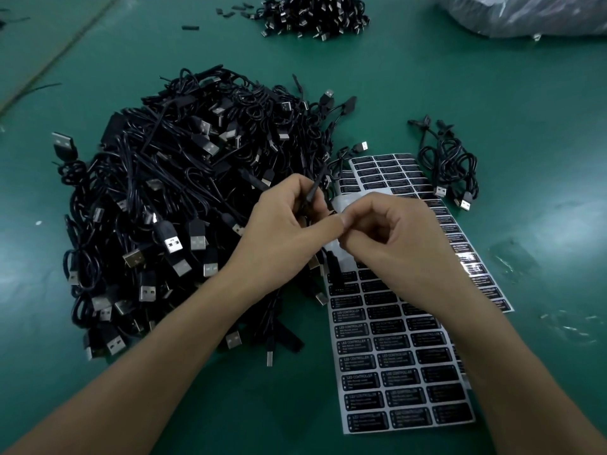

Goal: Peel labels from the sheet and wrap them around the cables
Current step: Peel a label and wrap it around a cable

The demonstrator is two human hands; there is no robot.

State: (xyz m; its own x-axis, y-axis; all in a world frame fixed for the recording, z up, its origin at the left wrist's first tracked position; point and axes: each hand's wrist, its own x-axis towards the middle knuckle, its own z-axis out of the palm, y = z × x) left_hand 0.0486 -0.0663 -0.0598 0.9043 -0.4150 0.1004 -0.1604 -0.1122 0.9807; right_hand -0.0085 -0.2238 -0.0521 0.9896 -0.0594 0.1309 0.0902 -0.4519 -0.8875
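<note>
A green table mat (492, 93) is seen under everything. A large heap of black USB cables (170, 198) is spread over its left middle, and a second heap (312, 14) is piled at the far edge (small black loose parts (190, 27) are scattered beside it). Sheets of black labels (394, 356) are laid just right of the large heap, a small cable bundle (453, 169) beyond them, a clear plastic bag (532, 14) at the far right.

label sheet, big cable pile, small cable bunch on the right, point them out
label sheet (404, 366), head view, a printed label low down
big cable pile (184, 192), head view, middle of the heap
small cable bunch (455, 165), head view, its coiled wires
</note>
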